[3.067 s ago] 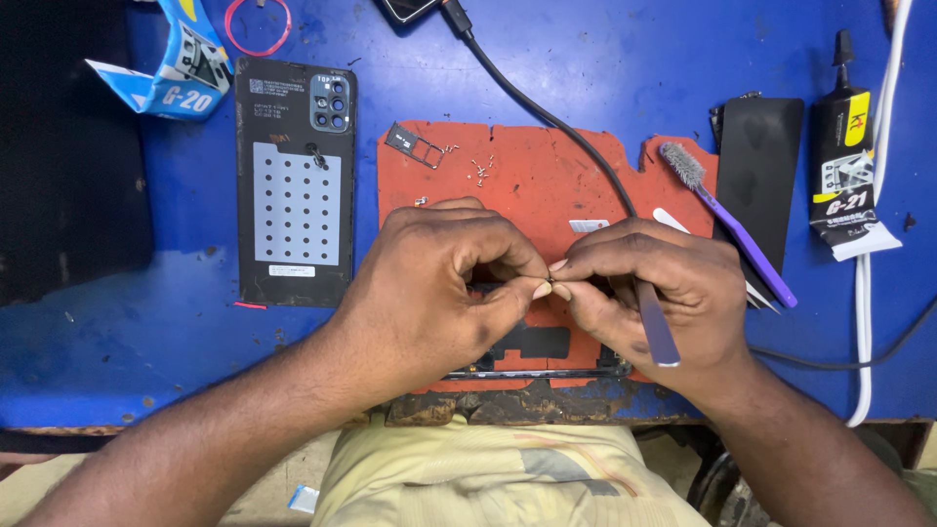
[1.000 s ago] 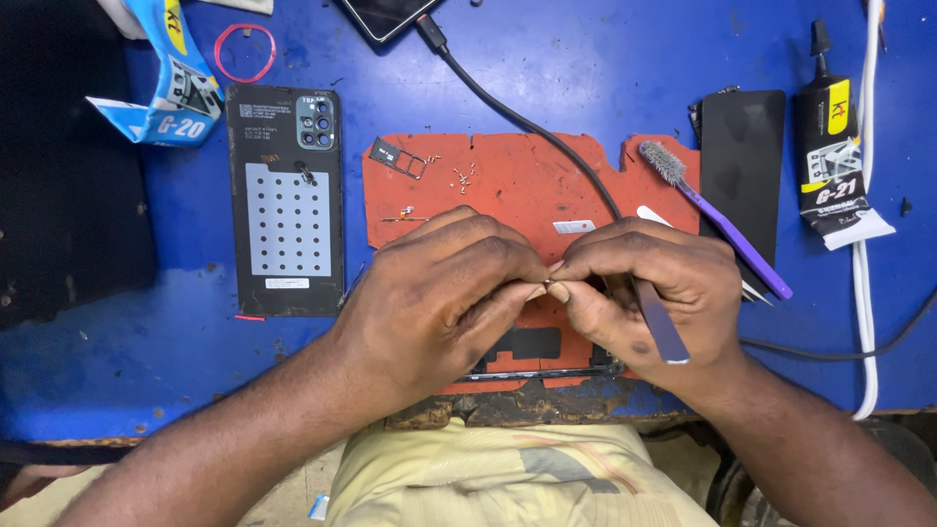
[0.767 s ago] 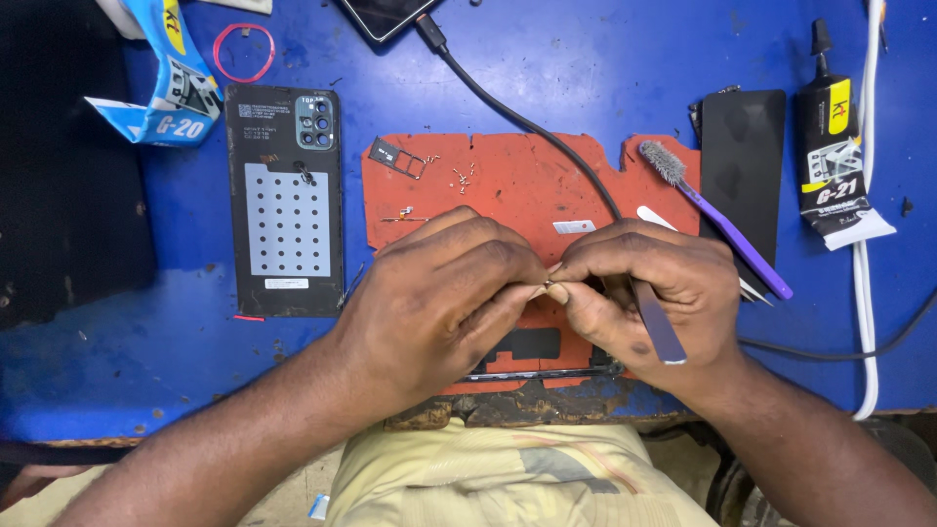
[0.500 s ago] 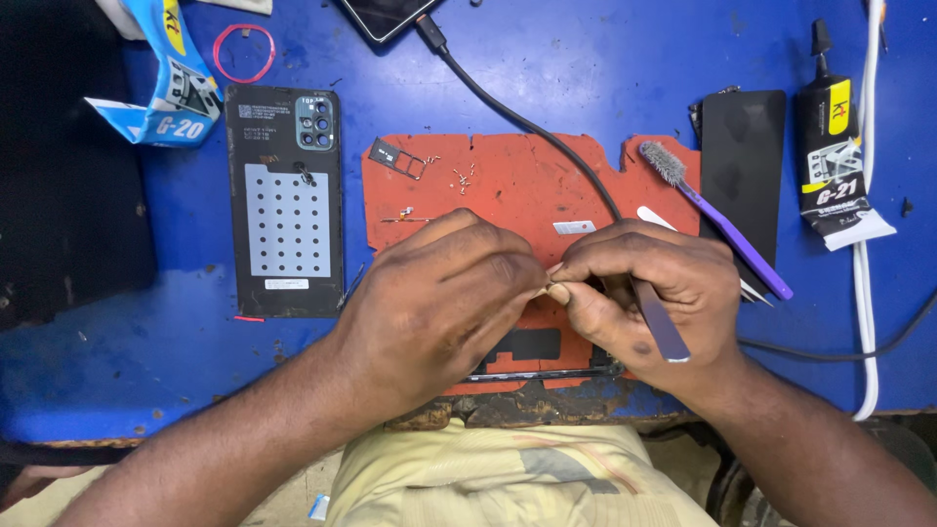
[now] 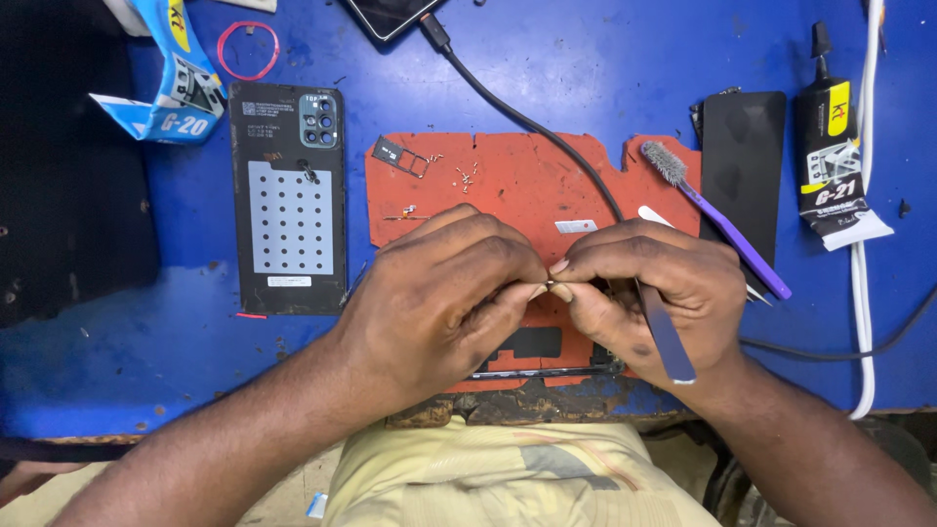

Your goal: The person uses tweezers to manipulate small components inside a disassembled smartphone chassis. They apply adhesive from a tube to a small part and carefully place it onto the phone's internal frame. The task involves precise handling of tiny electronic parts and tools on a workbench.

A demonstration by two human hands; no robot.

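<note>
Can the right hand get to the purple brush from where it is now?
Probably yes: the purple brush lies uncovered just beyond the right hand, but that hand already holds a flat tool and pinches a tiny part with the left hand.

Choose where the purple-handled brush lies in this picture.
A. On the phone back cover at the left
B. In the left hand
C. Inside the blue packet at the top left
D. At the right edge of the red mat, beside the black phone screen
D: the purple-handled brush lies slanted across the right edge of the red mat, next to the black phone screen, and neither hand touches it.
</note>
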